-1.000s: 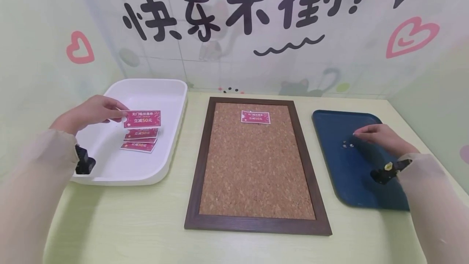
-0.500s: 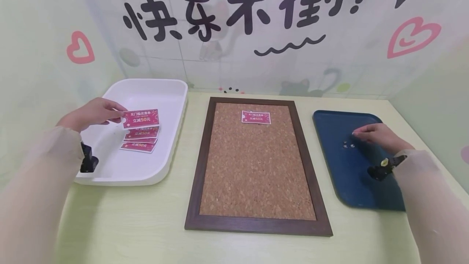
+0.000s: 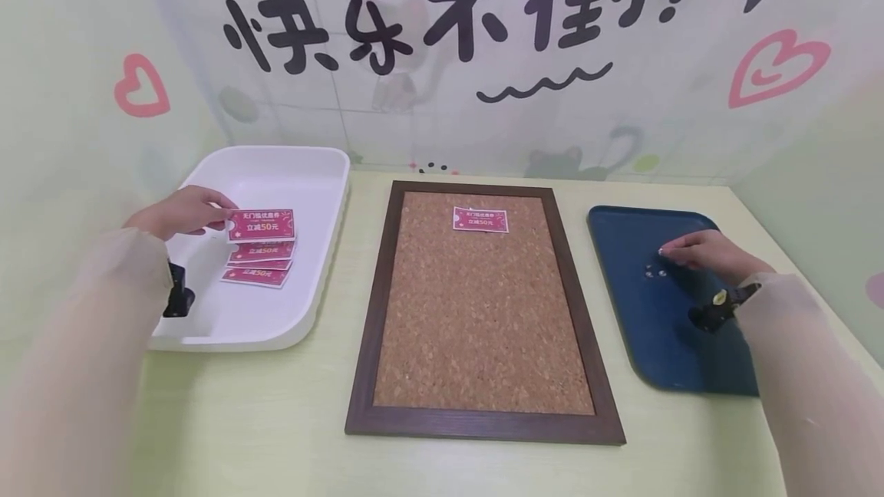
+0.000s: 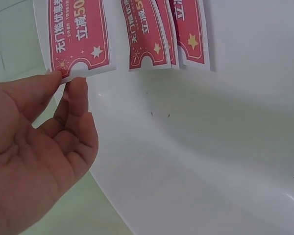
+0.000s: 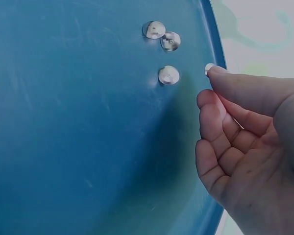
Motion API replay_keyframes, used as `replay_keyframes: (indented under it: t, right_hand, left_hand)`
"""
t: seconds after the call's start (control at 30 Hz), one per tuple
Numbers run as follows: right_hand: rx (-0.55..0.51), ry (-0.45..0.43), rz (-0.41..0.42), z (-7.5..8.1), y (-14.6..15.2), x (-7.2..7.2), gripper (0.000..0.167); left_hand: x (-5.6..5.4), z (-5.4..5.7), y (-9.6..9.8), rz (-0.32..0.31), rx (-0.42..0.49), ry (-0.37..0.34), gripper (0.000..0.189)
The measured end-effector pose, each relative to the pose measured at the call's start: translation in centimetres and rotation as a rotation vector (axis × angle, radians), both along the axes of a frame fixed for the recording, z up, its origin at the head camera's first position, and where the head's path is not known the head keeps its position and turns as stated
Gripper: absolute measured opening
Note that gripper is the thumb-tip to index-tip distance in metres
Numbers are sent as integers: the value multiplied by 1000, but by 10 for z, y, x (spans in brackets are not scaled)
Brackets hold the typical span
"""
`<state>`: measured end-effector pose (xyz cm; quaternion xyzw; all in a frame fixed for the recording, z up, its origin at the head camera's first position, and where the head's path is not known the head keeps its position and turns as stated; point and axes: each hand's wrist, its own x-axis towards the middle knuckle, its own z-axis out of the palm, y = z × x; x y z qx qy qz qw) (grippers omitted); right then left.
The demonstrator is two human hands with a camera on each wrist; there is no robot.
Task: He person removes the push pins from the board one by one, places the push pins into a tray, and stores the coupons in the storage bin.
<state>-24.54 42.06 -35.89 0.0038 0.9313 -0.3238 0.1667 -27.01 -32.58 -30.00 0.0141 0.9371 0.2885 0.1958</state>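
My left hand [image 3: 189,212] pinches one end of a red coupon [image 3: 261,226] between thumb and fingers, above the white tray [image 3: 330,251]. Several similar coupons [image 4: 144,34] lie fanned out in that tray beside the held one. At the right, my right hand [image 3: 711,253] is over the blue tray [image 3: 691,351]. In the right wrist view, its thumb and fingertips pinch a silvery thumbtack [image 5: 209,67], mostly hidden by the thumb. Three more thumbtacks [image 5: 168,75] lie on the blue tray near the fingertips.
Between the trays lies a corkboard [image 3: 483,313] with a dark wooden frame. Another red coupon [image 3: 480,220] is on its upper part. A printed curtain [image 3: 428,121] hangs behind the pale table [image 3: 262,420].
My left hand has shifted slightly right while keeping hold of the coupon, which now lies more level. My right hand has moved slightly left with the thumbtack. The head view tilted slightly.
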Motion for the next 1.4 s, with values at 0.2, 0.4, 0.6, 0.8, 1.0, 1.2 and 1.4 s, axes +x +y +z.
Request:
replay_keyframes:
  t: [0.2, 0.4, 0.6, 0.8, 1.0, 1.2, 1.4]
  right_hand:
    - [6, -20, 15, 1, 0, -3, 45]
    - [-2, -34, 14, -1, -3, -3, 42]
    - [6, -18, 10, -2, -5, -2, 42]
    - [6, -21, 6, -5, -5, -3, 45]
    - [3, -28, -4, -6, -5, -1, 45]
    - [1, -23, -5, -4, -7, 0, 46]
    - [-9, -19, -15, -2, -10, 2, 46]
  left_hand:
    - [-5, -8, 0, 5, -17, 4, 37]
    - [-14, -20, -6, -4, -28, 16, 37]
    - [-12, -26, -7, 28, -19, 6, 38]
    - [-12, -31, -6, 10, -45, 19, 40]
    - [-15, -33, -5, -29, -91, 19, 41]
    - [-17, -36, -5, -60, -119, 17, 42]
    - [-17, -40, -6, -58, -128, -9, 44]
